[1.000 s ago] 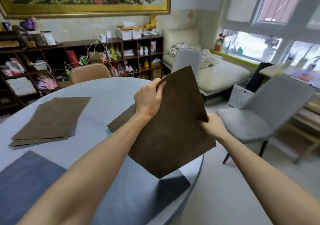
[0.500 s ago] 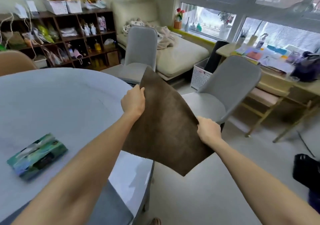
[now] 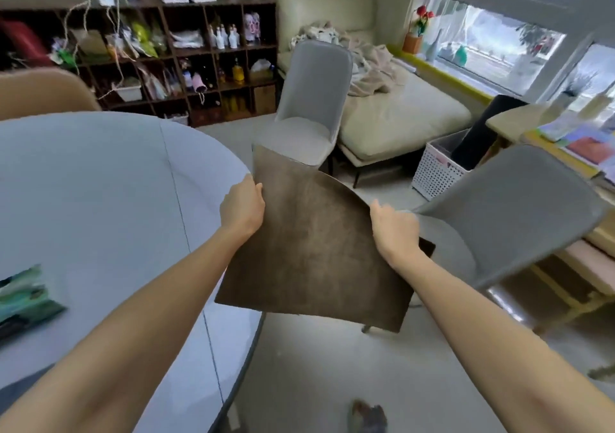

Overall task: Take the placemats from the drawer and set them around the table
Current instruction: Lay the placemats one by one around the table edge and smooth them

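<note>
At far left a teal patterned packet (image 3: 25,296) lies on the round grey desk (image 3: 100,193), whose rim curves toward the middle of the view. Just past that rim the left hand (image 3: 242,207) grasps the left edge of a brown placemat (image 3: 316,252), its fingers curled behind the sheet. The placemat hangs in the air off the desk's edge, over the floor and in front of two grey chairs (image 3: 312,99). Its top edge bows in an arc between the two grips, so it looks thin, light and flexible rather than stiff, with a matte, suede-like face that should not slip easily. The right hand (image 3: 394,229) pinches the right edge, thumb on top. Holding opposite edges seems the sound way to keep it flat when laying it down; held by one corner it would likely droop.
</note>
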`<state>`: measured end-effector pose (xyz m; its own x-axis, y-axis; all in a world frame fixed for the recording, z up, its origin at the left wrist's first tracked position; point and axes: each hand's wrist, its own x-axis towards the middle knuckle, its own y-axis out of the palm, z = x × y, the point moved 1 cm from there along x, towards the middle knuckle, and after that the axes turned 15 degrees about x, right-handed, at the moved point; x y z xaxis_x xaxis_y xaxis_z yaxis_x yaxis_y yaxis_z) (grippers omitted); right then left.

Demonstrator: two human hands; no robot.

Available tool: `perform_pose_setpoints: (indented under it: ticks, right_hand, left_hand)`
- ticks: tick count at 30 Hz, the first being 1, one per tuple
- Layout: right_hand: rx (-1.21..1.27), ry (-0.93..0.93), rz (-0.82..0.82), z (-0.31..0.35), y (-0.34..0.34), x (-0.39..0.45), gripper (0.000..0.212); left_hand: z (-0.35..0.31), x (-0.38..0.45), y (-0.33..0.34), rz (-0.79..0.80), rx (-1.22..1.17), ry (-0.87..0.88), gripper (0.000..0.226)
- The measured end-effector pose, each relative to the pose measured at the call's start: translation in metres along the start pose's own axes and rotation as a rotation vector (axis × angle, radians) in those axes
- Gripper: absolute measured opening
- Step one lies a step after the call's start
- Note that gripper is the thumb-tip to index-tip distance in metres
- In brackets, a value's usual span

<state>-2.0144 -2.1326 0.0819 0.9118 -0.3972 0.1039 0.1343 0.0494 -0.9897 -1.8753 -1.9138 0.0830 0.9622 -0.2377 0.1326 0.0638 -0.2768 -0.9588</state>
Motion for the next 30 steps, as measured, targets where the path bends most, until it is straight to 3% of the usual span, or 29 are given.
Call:
perform_pose_setpoints:
  ticks: [7,16,23,30]
  right_hand:
    - [0.025,-0.484,0.053,0.038,0.015,0.109,0.034]
    - [0.040,-1.039,0.154,0.198,0.070,0.139,0.032]
    - [-0.058,-1.288,0.184,0.281,0.097,0.147,0.035]
    - [-0.043,-1.421,0.221,0.330,0.137,0.177,0.032]
  left_hand:
    - [0.030,-0.007,0.011,-0.031,0.015,-0.484,0.031]
    - [0.125,-0.095,0.029,-0.079,0.007,-1.052,0.026]
    - [0.165,-0.107,0.050,-0.037,-0.031,-1.275,0.024]
    - [0.158,-0.107,0.067,-0.032,-0.120,-1.443,0.018]
